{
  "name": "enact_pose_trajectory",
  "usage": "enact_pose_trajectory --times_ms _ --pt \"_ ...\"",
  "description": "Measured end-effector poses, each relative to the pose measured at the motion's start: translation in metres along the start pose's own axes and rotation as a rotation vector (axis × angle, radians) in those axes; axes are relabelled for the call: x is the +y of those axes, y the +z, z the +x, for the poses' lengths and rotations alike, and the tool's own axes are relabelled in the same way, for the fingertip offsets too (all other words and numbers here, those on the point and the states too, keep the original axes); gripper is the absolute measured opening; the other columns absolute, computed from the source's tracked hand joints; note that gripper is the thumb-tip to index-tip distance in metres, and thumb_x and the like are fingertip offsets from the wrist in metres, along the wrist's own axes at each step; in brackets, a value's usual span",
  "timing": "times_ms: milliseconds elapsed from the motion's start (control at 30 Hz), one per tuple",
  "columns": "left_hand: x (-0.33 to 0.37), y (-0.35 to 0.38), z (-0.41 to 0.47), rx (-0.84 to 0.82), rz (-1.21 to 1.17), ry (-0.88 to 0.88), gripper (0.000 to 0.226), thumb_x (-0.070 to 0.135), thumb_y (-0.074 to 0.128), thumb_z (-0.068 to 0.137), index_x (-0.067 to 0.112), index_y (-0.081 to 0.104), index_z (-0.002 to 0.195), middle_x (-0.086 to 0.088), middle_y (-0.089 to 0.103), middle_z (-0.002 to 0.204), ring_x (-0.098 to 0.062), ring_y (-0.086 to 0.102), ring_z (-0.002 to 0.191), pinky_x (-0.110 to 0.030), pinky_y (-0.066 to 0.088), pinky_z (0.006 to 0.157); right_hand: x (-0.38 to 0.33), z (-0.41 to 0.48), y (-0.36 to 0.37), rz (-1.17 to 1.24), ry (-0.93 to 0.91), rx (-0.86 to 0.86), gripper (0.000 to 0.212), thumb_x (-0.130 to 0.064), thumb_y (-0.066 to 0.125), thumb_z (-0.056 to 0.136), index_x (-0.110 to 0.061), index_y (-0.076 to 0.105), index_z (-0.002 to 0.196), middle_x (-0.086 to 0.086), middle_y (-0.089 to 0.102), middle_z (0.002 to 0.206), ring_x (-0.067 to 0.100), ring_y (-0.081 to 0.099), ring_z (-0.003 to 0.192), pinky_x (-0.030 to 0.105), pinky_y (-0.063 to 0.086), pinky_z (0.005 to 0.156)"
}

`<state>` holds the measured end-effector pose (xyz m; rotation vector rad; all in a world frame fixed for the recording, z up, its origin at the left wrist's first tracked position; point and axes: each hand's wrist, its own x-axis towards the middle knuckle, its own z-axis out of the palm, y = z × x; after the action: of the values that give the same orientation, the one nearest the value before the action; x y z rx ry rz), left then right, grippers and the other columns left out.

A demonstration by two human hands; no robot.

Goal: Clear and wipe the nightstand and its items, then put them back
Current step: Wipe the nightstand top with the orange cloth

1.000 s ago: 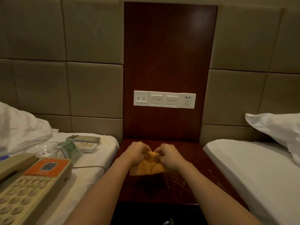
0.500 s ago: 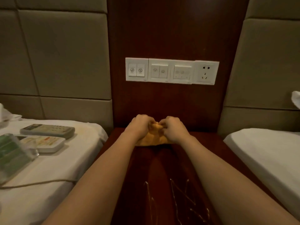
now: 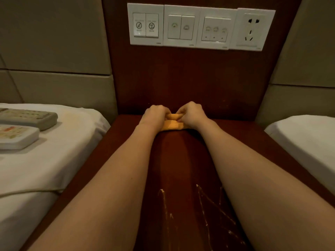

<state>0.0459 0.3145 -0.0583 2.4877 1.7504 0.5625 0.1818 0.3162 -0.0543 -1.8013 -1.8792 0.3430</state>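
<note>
Glossy dark wood for nightstand point(image 3: 181, 160), scratched pale near front edge. Soft matt fabric for cloth point(image 3: 172, 125). Smooth shiny white plastic for switches point(image 3: 181, 26). Matt white fabric for sheet point(image 3: 54, 160).

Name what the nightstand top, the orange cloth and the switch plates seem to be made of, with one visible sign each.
Nightstand top: probably wood or veneer, glossy dark red-brown; pale scratches show. Orange cloth: soft fabric; it bunches into folds. Switch plates: likely smooth white plastic, with moulded rockers.
</note>
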Motion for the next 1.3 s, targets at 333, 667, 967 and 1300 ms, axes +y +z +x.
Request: enact_pose_trajectory --times_ms 333,667,967,1300 --pt "0.005 -0.012 -0.033 -0.051 -0.084 -0.053 0.036 0.004 0.046 0.094 0.019 0.061 0.123 -0.01 0.058 0.123 -0.029 0.053 0.114 -0.034 0.044 0.088 -0.013 -0.041 -0.006 -0.033 0.019 -0.016 0.028 -0.012 0.067 0.084 -0.015 0.069 0.111 0.01 0.062 0.121 0.023 0.053 0.117 0.028 0.042 0.09" --pt "0.028 -0.029 -0.121 -0.062 -0.05 -0.017 0.035 0.008 0.046 0.093 0.02 0.061 0.122 -0.011 0.061 0.12 -0.031 0.055 0.112 -0.037 0.046 0.089 -0.03 -0.13 -0.018 -0.048 0.018 -0.059 0.024 -0.012 0.067 0.084 -0.015 0.07 0.107 0.009 0.061 0.12 0.023 0.052 0.117 0.03 0.044 0.091" --pt "0.053 -0.043 -0.196 -0.108 -0.054 -0.004 0.039 0.005 0.044 0.092 0.021 0.059 0.124 -0.01 0.059 0.123 -0.03 0.054 0.115 -0.037 0.045 0.092 -0.04 -0.212 -0.029 -0.038 0.048 -0.1 0.025 -0.01 0.065 0.085 -0.014 0.069 0.109 0.008 0.061 0.12 0.023 0.051 0.117 0.026 0.041 0.085" --pt "0.074 -0.062 -0.259 -0.18 -0.107 -0.001 0.035 0.005 0.045 0.093 0.018 0.061 0.122 -0.01 0.06 0.119 -0.029 0.055 0.111 -0.034 0.045 0.086 -0.052 -0.281 -0.044 -0.026 0.047 -0.167 0.028 -0.011 0.064 0.086 -0.012 0.066 0.115 0.008 0.06 0.123 0.022 0.051 0.118 0.029 0.042 0.092"
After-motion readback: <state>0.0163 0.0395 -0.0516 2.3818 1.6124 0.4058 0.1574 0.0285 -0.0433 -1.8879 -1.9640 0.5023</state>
